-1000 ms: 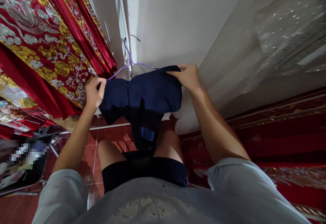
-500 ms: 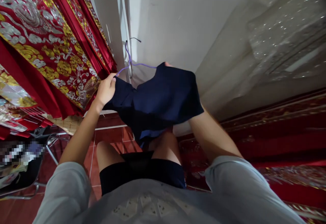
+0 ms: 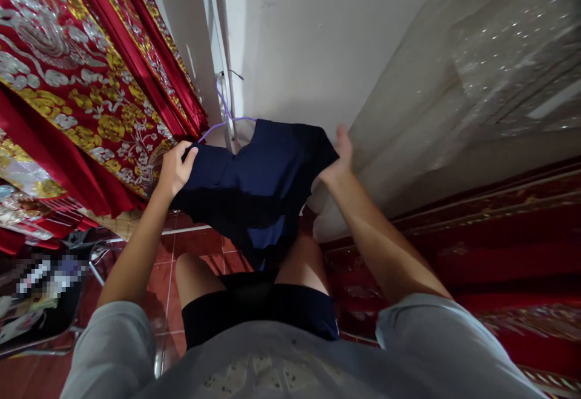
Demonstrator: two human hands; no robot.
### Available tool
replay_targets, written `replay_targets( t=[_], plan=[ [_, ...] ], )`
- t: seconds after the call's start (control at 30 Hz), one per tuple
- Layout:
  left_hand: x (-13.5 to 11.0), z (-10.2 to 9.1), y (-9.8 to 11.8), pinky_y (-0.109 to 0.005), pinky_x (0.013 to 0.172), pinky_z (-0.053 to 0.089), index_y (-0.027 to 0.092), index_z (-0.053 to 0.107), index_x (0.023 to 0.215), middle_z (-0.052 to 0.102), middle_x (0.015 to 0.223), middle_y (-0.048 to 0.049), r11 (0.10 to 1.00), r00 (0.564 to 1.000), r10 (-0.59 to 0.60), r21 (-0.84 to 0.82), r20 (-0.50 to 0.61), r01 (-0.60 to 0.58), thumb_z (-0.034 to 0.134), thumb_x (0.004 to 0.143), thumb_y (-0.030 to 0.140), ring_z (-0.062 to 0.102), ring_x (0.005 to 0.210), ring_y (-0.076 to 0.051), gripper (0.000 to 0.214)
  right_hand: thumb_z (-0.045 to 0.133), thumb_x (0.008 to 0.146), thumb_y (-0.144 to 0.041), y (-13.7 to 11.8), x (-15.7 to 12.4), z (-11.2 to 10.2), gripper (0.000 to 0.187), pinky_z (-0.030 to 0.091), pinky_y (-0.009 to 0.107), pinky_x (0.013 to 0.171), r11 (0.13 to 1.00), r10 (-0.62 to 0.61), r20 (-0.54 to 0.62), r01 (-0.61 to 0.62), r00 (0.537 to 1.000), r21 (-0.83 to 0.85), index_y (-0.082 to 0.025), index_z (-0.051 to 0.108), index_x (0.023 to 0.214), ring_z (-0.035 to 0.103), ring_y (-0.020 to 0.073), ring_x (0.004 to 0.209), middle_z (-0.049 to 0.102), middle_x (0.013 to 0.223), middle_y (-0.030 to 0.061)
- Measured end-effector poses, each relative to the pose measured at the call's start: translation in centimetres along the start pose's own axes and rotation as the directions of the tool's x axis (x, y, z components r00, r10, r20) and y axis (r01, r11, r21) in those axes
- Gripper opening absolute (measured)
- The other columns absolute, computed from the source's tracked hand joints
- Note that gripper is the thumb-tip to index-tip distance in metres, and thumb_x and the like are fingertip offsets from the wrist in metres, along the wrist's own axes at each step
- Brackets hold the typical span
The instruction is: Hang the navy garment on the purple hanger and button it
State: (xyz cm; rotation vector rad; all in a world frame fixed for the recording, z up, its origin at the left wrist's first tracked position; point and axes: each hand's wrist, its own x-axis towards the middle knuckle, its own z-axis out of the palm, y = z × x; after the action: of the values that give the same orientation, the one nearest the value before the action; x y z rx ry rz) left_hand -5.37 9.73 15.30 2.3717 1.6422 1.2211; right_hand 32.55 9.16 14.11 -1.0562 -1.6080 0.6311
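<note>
A navy blue shirt (image 3: 254, 169) hangs in front of me on a thin purple hanger (image 3: 222, 122). My left hand (image 3: 176, 168) is closed on the shirt's left shoulder, thumb on top, near the hanger's end. At the opposite side, my right hand (image 3: 339, 155) is beside the shirt's right edge, with fingers stretched upward. Its inner side touches or nearly touches the cloth; which of these, I cannot tell. The hanger's hook meets a narrow white upright (image 3: 222, 42) on the wall. Cloth droops in folds towards my knees.
Red cloth with gold and silver embroidery (image 3: 100, 96) hangs at the left. A folding chair (image 3: 68, 338) with items on it stands lower left on red floor tiles (image 3: 200, 244). Translucent sheeting (image 3: 436, 102) covers the right side, above red decorated fabric (image 3: 499, 235).
My right hand has come out from behind the shirt to its right edge, fingers now showing. The shirt's right side has dropped and spread flatter. The left hand keeps its hold, slightly lower and further left.
</note>
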Motion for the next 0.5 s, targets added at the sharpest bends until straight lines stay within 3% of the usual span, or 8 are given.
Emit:
replay_targets(
  t=[0.07, 0.17, 0.23, 0.3, 0.37, 0.43, 0.47, 0.5],
  plan=[
    [0.4, 0.1, 0.2, -0.034, 0.09, 0.053, 0.019, 0.07, 0.097, 0.074, 0.092, -0.0067, 1.0, 1.0, -0.012, 0.003, -0.017, 0.012, 0.052, 0.099, 0.045, 0.068, 0.087, -0.022, 0.032, -0.008, 0.091, -0.08, -0.5, 0.8, -1.2, 0.106, 0.05, 0.05, 0.092, 0.995, 0.022, -0.027, -0.019, 0.999, 0.097, -0.014, 0.073, 0.107, 0.065, 0.0322, 0.108, 0.071, 0.103, 0.0213],
    [1.4, 0.3, 0.9, -0.034, 0.087, 0.053, 0.018, 0.072, 0.097, 0.074, 0.089, -0.0058, 0.998, 0.996, -0.041, -0.04, -0.084, 0.038, 0.06, 0.095, 0.048, 0.068, 0.085, -0.021, 0.031, -0.011, 0.09, -0.078, -3.2, 1.4, -1.8, 0.105, 0.047, 0.056, 0.096, 0.986, 0.069, -0.037, -0.062, 0.997, 0.154, -0.018, 0.074, 0.107, 0.065, 0.035, 0.109, 0.072, 0.099, 0.0209],
    [1.9, 0.4, 1.2, -0.035, 0.088, 0.054, 0.018, 0.073, 0.1, 0.075, 0.09, -0.0058, 0.995, 0.99, -0.07, -0.084, -0.121, 0.06, 0.063, 0.093, 0.051, 0.069, 0.088, -0.023, 0.035, -0.014, 0.092, -0.073, -5.4, 0.9, -1.3, 0.105, 0.047, 0.058, 0.095, 0.986, 0.076, 0.016, -0.078, 0.997, 0.151, -0.018, 0.075, 0.105, 0.065, 0.0362, 0.11, 0.072, 0.097, 0.0213],
    [2.1, 0.5, 1.4, -0.037, 0.088, 0.054, 0.018, 0.074, 0.099, 0.075, 0.091, -0.0069, 0.99, 0.99, -0.081, -0.126, -0.119, 0.066, 0.06, 0.095, 0.054, 0.07, 0.09, -0.025, 0.039, -0.006, 0.092, -0.078, -6.6, -0.1, -0.3, 0.103, 0.05, 0.057, 0.091, 0.987, 0.045, 0.169, -0.07, 0.985, 0.143, -0.017, 0.076, 0.104, 0.067, 0.0362, 0.108, 0.073, 0.094, 0.0208],
    [1.7, 0.7, 1.4, -0.038, 0.087, 0.055, 0.017, 0.075, 0.1, 0.076, 0.089, -0.0083, 0.983, 0.996, -0.066, -0.176, -0.066, 0.053, 0.053, 0.099, 0.055, 0.071, 0.09, -0.025, 0.044, 0.025, 0.089, -0.087, -6.4, -1.3, 0.7, 0.09, 0.054, 0.051, 0.087, 0.987, -0.015, 0.451, -0.058, 0.892, 0.148, -0.015, 0.077, 0.104, 0.068, 0.0339, 0.105, 0.074, 0.092, 0.0186],
    [1.0, 1.1, 1.7, -0.038, 0.087, 0.056, 0.017, 0.075, 0.104, 0.076, 0.088, -0.0088, 0.971, 0.999, -0.039, -0.236, 0.005, 0.039, 0.049, 0.101, 0.053, 0.072, 0.089, -0.024, 0.044, 0.059, 0.083, -0.077, -5.1, -2.2, 1.8, 0.071, 0.057, 0.044, 0.088, 0.988, -0.057, 0.729, -0.066, 0.682, 0.139, -0.015, 0.076, 0.111, 0.07, 0.0299, 0.103, 0.076, 0.098, 0.0158],
    [0.5, 1.4, 2.1, -0.038, 0.089, 0.056, 0.017, 0.074, 0.107, 0.076, 0.089, -0.0089, 0.964, 0.999, -0.02, -0.264, 0.045, 0.031, 0.049, 0.102, 0.051, 0.073, 0.09, -0.022, 0.043, 0.069, 0.081, -0.068, -4.1, -2.6, 2.5, 0.064, 0.057, 0.042, 0.09, 0.992, -0.053, 0.798, -0.061, 0.6, 0.112, -0.016, 0.075, 0.117, 0.071, 0.0285, 0.103, 0.076, 0.103, 0.0148],
    [0.0, 1.7, 2.7, -0.038, 0.091, 0.057, 0.017, 0.072, 0.109, 0.077, 0.092, -0.0091, 0.957, 0.997, 0.002, -0.289, 0.083, 0.022, 0.049, 0.102, 0.05, 0.073, 0.092, -0.022, 0.041, 0.073, 0.08, -0.059, -3.0, -2.9, 3.4, 0.062, 0.057, 0.043, 0.094, 0.997, -0.033, 0.816, -0.038, 0.576, 0.068, -0.017, 0.072, 0.125, 0.071, 0.0284, 0.106, 0.075, 0.111, 0.0148]
  ],
)
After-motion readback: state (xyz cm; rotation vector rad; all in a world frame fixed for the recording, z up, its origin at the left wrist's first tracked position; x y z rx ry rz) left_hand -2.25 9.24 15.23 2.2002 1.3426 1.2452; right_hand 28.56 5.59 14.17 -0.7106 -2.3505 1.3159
